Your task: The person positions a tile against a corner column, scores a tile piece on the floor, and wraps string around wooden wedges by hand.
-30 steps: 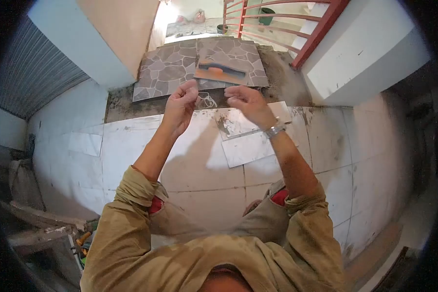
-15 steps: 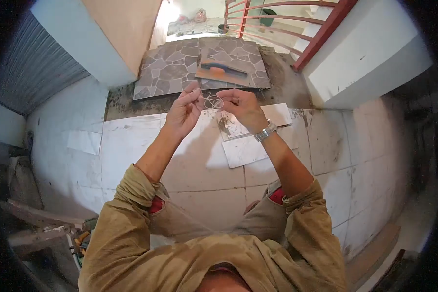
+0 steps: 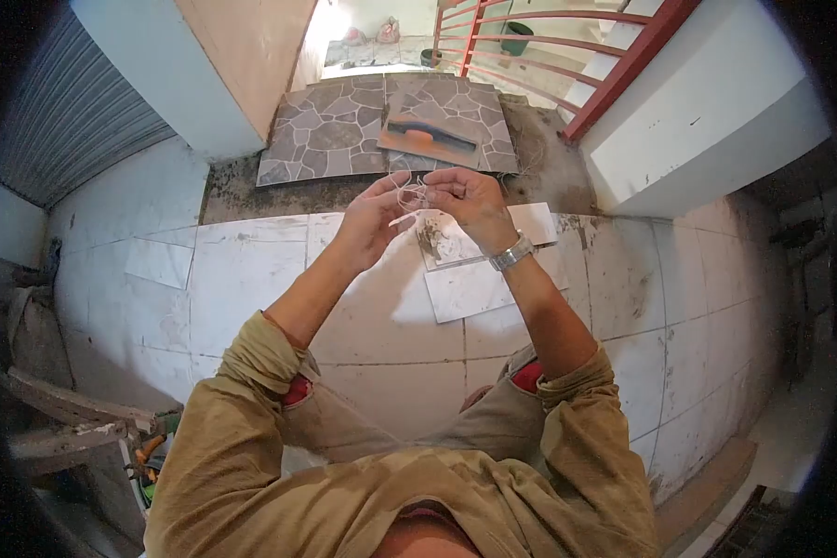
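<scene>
Between my two hands is a small tangle of thin white string, raised over the floor in front of me. My left hand pinches one side of it with the fingertips, and a short white end sticks out beside the palm. On the other side, my right hand, with a metal watch on the wrist, has thumb and fingers closed on the string. Just beyond the hands, a plastering float with a dark and orange handle lies on the stone-patterned tiles. How the strands cross is too fine to make out.
Cut white tile pieces lie under my right hand, the upper one smeared with dirt. Another loose white piece is at the left. A red railing and a wall stand at the right; a wooden frame is at lower left.
My hands have drawn closer together. The round loop of string between them has become a smaller bunched tangle, with a loose end now showing by my left palm.
</scene>
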A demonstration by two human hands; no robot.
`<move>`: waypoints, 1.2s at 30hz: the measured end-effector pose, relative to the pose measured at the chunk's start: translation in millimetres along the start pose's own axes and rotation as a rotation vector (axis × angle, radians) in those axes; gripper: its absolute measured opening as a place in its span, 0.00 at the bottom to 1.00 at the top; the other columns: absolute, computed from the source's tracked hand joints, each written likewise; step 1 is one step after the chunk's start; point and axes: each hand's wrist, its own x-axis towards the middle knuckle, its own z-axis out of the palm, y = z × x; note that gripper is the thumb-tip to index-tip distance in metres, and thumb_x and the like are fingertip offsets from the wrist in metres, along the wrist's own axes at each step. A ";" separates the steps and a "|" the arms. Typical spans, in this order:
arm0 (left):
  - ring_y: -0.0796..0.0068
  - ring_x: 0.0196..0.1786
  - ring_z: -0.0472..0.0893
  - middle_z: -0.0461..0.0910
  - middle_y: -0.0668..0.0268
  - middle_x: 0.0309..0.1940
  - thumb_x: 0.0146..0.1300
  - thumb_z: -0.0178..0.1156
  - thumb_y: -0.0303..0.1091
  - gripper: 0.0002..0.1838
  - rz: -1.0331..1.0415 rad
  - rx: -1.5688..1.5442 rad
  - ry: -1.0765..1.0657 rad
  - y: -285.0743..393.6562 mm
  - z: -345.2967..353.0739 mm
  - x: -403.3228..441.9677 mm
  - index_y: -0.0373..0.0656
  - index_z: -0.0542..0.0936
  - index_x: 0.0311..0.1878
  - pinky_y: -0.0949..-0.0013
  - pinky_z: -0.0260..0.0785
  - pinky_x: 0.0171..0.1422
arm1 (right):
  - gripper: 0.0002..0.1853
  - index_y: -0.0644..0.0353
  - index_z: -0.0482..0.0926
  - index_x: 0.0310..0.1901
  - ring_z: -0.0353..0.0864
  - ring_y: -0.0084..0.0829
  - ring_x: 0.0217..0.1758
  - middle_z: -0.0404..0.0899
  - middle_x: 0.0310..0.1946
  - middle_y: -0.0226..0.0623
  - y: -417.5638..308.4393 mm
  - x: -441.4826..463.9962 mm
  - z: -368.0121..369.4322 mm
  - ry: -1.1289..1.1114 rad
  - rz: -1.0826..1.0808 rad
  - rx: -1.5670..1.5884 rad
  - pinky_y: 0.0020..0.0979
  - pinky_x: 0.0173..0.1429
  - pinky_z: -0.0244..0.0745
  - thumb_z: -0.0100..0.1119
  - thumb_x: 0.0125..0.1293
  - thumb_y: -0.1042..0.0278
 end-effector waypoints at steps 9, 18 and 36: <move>0.84 0.37 0.77 0.81 0.69 0.35 0.66 0.60 0.27 0.08 0.791 0.632 0.012 24.2 -0.9 -2.3 0.39 0.80 0.47 0.78 0.70 0.42 | 0.12 0.66 0.82 0.44 0.86 0.26 0.39 0.86 0.37 0.40 6.7 -2.6 -2.5 0.033 -0.060 -0.186 0.27 0.45 0.81 0.66 0.60 0.72; 0.83 0.38 0.78 0.84 0.68 0.36 0.66 0.64 0.33 0.10 0.454 0.880 -0.108 14.6 1.6 -5.6 0.36 0.82 0.45 0.76 0.72 0.46 | 0.13 0.64 0.80 0.46 0.87 0.31 0.39 0.86 0.36 0.43 1.7 -4.8 4.3 0.043 -0.109 -0.258 0.31 0.45 0.81 0.66 0.61 0.69; 0.55 0.53 0.71 0.73 0.56 0.50 0.54 0.69 0.32 0.07 0.923 1.486 -0.031 17.3 0.0 -19.6 0.43 0.83 0.35 0.56 0.65 0.57 | 0.06 0.64 0.83 0.38 0.86 0.31 0.35 0.85 0.31 0.41 -10.8 -13.8 13.3 0.066 -0.237 -0.475 0.31 0.43 0.80 0.63 0.59 0.74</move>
